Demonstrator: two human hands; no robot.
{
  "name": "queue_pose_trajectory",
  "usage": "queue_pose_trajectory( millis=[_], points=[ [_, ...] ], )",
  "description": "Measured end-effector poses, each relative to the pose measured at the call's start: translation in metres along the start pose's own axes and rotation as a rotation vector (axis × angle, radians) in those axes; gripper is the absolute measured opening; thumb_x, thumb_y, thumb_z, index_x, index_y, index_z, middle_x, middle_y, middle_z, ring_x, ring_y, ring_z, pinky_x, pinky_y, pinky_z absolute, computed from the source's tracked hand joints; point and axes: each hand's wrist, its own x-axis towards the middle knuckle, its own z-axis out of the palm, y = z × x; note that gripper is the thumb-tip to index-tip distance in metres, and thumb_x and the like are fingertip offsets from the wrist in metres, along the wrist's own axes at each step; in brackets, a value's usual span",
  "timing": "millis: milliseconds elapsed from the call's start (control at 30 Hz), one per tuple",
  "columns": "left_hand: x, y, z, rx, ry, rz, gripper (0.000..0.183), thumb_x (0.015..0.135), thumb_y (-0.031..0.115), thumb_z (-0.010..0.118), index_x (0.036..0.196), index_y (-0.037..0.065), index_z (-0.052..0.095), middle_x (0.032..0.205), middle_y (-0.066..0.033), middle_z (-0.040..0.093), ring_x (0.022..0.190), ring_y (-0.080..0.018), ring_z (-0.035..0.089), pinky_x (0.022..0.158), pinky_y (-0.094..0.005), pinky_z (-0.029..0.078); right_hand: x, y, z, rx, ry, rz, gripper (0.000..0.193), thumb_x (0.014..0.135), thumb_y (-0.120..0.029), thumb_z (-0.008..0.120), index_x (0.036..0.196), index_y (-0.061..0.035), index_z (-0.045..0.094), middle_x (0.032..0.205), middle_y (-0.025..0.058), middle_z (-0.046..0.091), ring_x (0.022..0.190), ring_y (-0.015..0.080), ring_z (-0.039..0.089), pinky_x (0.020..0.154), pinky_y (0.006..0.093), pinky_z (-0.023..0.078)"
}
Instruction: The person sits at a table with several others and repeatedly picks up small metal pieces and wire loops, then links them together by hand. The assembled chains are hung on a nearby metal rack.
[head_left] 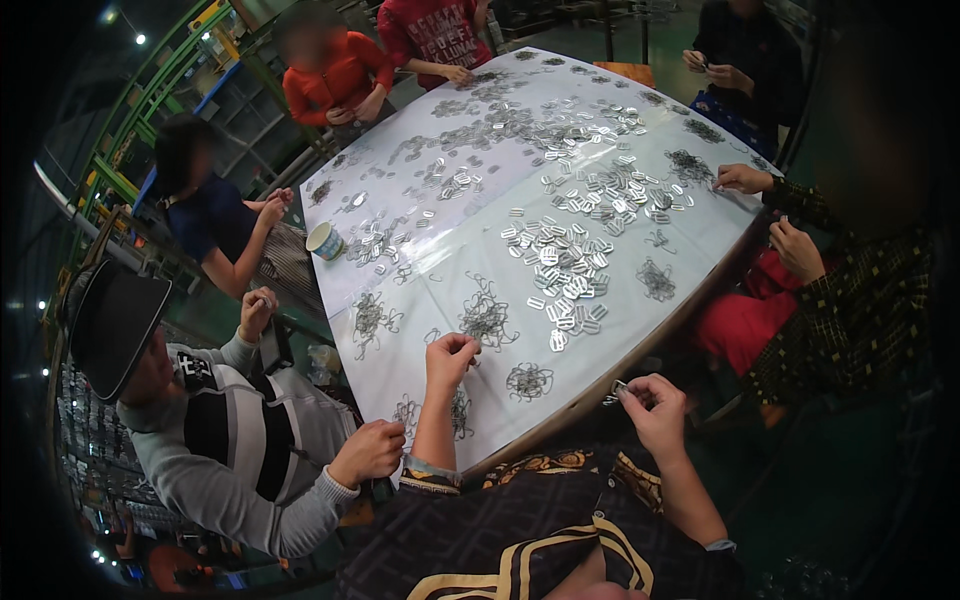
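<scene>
My left hand [450, 362] reaches over the near part of the table, its thumb and fingers pinched together beside a loose pile of thin wire hooks [486, 318]. Whatever is in that pinch is too small to make out. Off the table's near edge, my right hand [657, 408] grips a small flat metal buckle [621, 388] between thumb and fingers. Another little heap of wire hooks [529, 381] lies between my two hands. Farther in, slotted metal buckles [572, 262] are spread in a shiny heap.
A large table [450, 270] with a pale cover carries several more hook piles, such as one dark pile [688, 167]. A paper cup [325, 241] stands at its left edge. Several people sit around it; a co-worker's hand [370, 452] is close to my left forearm.
</scene>
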Motion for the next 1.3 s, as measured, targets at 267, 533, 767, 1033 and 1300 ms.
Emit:
queue_pose_trajectory(
  millis=[267,533,767,1033,1300],
  points=[
    [-0.083,0.062,0.083,-0.242,-0.496,0.261,0.006,0.086,0.003,0.066,0.09,0.0,0.064,0.083,-0.0045,0.066,0.071,-0.0075,0.058,0.062,-0.0203,0.044,-0.003,-0.001,0.009,0.005,-0.035,-0.02,0.007,0.075,0.0,0.072,0.08,0.0017,0.067,0.069,0.0032,0.06,0.055,0.007,0.052,0.052,0.0223,0.043],
    [-0.109,0.065,0.119,0.023,-0.464,0.578,0.011,0.081,0.004,0.069,0.09,0.001,0.064,0.086,-0.0071,0.06,0.074,-0.0146,0.057,0.066,-0.0265,0.046,-0.01,-0.007,0.015,-0.064,-0.048,-0.077,0.01,0.072,0.004,0.069,0.081,0.0015,0.065,0.071,0.0052,0.059,0.058,0.0102,0.056,0.053,0.0233,0.046],
    [-0.115,0.059,0.129,-0.07,-0.369,0.669,0.012,0.081,0.001,0.066,0.092,0.002,0.063,0.094,-0.0098,0.059,0.086,-0.0198,0.057,0.074,-0.0299,0.046,-0.009,-0.006,0.018,-0.037,-0.076,-0.105,0.01,0.072,0.006,0.067,0.08,0.0035,0.062,0.071,0.0061,0.058,0.058,0.0103,0.053,0.054,0.024,0.042],
    [-0.121,0.054,0.128,-0.263,-0.491,0.541,0.019,0.082,-0.01,0.056,0.099,-0.002,0.06,0.101,-0.0119,0.061,0.098,-0.0209,0.061,0.087,-0.0311,0.049,-0.006,0.0,0.007,0.014,-0.168,-0.134,0.012,0.071,0.005,0.069,0.081,0.0018,0.064,0.073,0.0063,0.061,0.062,0.0115,0.056,0.056,0.0238,0.044],
    [-0.125,0.054,0.125,-0.313,-0.496,0.524,0.015,0.086,-0.011,0.054,0.098,-0.003,0.058,0.099,-0.0128,0.06,0.095,-0.0196,0.061,0.085,-0.0302,0.05,0.029,0.052,0.007,0.03,-0.077,-0.049,0.008,0.079,-0.002,0.068,0.084,0.0033,0.064,0.073,0.0047,0.057,0.064,0.0096,0.051,0.058,0.0243,0.041]
  ],
)
